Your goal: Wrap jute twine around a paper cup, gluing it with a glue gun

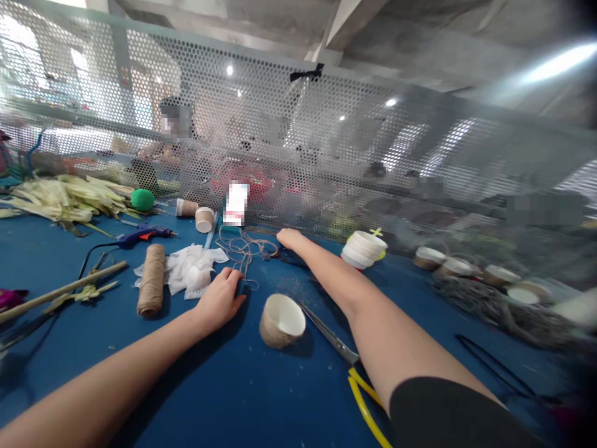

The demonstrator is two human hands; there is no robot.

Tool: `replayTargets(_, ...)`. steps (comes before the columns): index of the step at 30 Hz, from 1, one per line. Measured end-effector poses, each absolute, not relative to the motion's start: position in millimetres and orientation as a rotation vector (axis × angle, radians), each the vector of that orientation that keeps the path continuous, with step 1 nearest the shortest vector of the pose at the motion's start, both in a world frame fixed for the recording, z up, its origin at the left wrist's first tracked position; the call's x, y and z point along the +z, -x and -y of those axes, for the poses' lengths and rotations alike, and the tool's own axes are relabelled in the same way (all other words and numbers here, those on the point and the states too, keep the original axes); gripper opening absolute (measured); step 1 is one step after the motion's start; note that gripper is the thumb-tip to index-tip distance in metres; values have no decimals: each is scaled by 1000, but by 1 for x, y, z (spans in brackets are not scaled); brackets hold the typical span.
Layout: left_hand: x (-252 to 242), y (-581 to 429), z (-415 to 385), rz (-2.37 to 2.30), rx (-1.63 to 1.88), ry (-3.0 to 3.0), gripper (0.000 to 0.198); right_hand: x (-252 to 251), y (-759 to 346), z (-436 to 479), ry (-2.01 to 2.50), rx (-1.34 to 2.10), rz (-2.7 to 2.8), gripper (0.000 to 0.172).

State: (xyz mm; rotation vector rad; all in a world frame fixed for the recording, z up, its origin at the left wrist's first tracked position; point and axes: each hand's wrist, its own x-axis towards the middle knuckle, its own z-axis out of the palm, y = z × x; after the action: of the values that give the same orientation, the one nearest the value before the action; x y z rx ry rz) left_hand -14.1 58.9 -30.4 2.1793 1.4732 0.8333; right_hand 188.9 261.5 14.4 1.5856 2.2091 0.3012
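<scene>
My left hand (219, 298) rests palm-down on the blue table (196, 386), fingers loosely spread, touching the edge of a tangle of brown twine (242, 252). My right hand (289, 238) is stretched far forward to the twine's right end near the mesh screen; its fingers are curled and hidden. A twine-wrapped paper cup (281, 321) lies on its side between my arms. Yellow-handled scissors (338, 345) lie under my right forearm.
A twine spool (152, 280) and white netting (191, 269) lie left of my hand. A blue glue gun (144, 234), green ball (142, 199), husks (65, 199), paper cups (204, 219) and stacked cups (364, 249) sit around. A perforated metal screen (326, 149) closes the back; people sit behind it.
</scene>
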Motion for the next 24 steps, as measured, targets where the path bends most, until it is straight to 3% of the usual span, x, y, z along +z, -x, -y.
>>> replayTargets(11,-28,14,-58,-1493,778,-2236,28,24,-196,-253,-1840,336,-2242,31)
replayTargets(20,-33,17,-62,-1468,833,-2260,27,116,-199,-216,-2295,506,-2689,15)
replayTargets(22,-31,19,-65,-1466,945,-2226,24,133,-197,-187,-2322,364,-2907,13)
replayTargets(24,-24,22,-67,-1435,1115,-2181,21,143,-194,-145,-2292,-400,-3424,9)
